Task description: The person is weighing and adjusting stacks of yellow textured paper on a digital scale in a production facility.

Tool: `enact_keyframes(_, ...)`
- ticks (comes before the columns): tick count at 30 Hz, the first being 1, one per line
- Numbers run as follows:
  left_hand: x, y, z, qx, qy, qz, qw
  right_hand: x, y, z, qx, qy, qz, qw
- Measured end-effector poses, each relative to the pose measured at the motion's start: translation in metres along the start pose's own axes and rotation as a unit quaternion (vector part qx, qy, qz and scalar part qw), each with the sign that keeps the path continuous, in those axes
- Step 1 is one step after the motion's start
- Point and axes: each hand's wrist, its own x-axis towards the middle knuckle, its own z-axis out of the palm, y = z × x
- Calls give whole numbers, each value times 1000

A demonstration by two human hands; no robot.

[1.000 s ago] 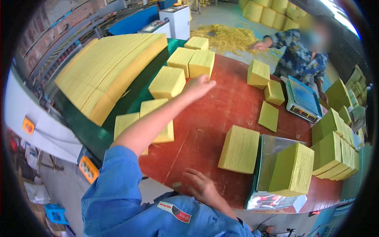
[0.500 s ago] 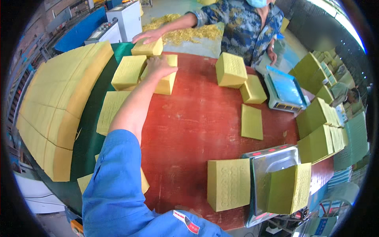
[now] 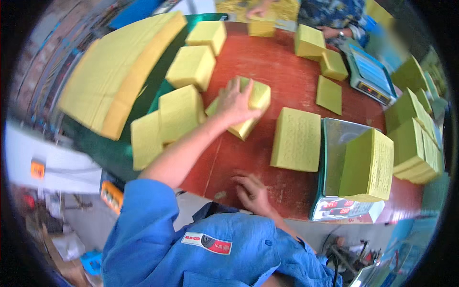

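Observation:
My left hand [image 3: 234,104] reaches over the middle of the red table and grips a stack of yellow paper [image 3: 259,94] from above, fingers spread across its top. Closer to me, my right hand [image 3: 256,193] hovers over or rests on the table near its edge, fingers apart and holding nothing. To the right of the gripped stack stands a stack of yellow paper with embossed marks [image 3: 296,138]. Another embossed stack [image 3: 366,165] sits tilted on the near scale [image 3: 331,131], whose red digits are lit.
Several yellow stacks [image 3: 191,67] line the table's left side, beside a long row of yellow paper [image 3: 119,71] on a green surface. A co-worker's hand [image 3: 259,9] touches a stack [image 3: 261,28] at the far edge. A second scale [image 3: 370,71] and more stacks [image 3: 416,138] stand right.
My left hand has drawn a yellow stack from the far left toward me. My right hand has come into view. The co-worker's stack has shifted right, and the view has turned nearer to me.

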Motion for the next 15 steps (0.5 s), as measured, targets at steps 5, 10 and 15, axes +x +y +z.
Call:
enact_keyframes(5,-154,50,3,-18,61,79,995,-25,-78,-75,5,48,-111,993)
enact_keyframes(10,-237,66,-48,-37,-81,238,967,35,-98,-89,-70,3,-183,981)
enact_keyframes(15,-292,65,-57,97,5,222,970,56,-39,-68,-97,-189,-31,977)
